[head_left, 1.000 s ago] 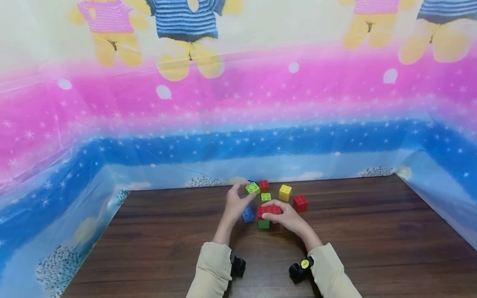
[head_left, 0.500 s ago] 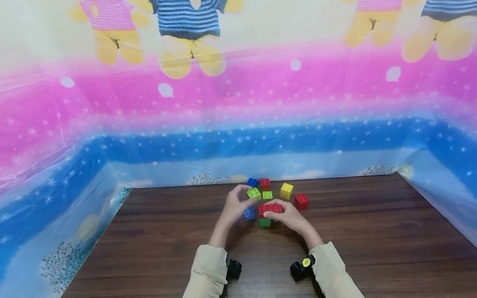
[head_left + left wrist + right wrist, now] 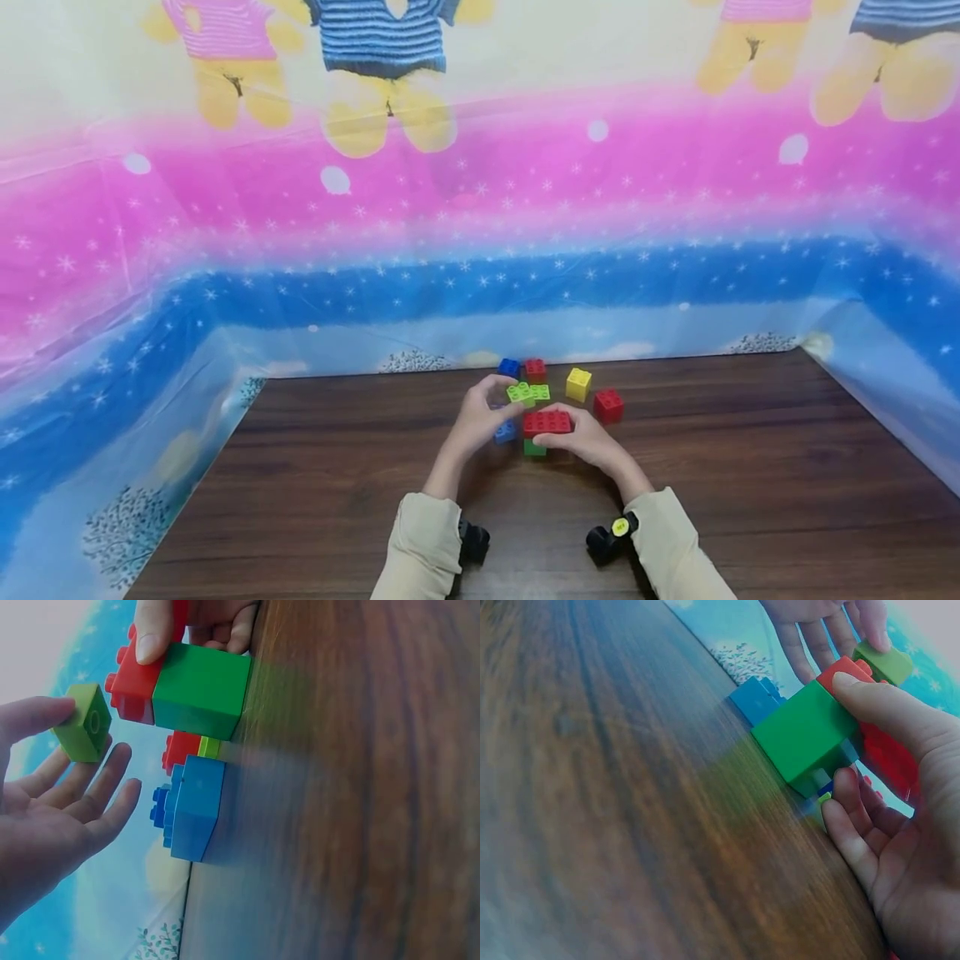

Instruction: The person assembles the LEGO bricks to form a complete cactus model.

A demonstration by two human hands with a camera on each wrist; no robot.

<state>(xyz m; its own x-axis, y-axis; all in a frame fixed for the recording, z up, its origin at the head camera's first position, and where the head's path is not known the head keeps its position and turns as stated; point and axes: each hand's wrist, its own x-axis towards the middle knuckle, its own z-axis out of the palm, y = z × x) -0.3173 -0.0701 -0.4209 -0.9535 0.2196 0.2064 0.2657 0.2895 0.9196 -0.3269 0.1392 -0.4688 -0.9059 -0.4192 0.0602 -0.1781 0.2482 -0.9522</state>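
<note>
Partly hidden in the head view: a blue studded plastic brick (image 3: 506,431) behind the left hand (image 3: 472,419), and a green plastic block (image 3: 535,448) beneath a long red plastic brick (image 3: 547,422). Cut off at the top: heads of printed yellow toy figures (image 3: 386,46) in striped tops. Too small to read: print on a round yellow sticker (image 3: 620,527) at the right wrist. Blurred in the right wrist view: grain of the brown table (image 3: 630,825).
</note>
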